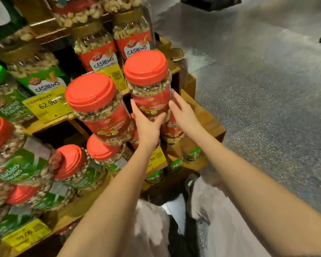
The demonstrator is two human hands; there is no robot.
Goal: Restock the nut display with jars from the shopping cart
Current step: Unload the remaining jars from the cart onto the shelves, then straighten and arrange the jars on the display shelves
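Left hand grips one red-lidded jar, right hand flat on its side, above lower jars at wooden display right end. Three CASHEWS labels readable; price tags read 62.90, 99.00.

The camera on my head looks forward and down, close to the nut display at left, with floor at right.

Two hands, four yellow price tags, at least six red-lidded jars
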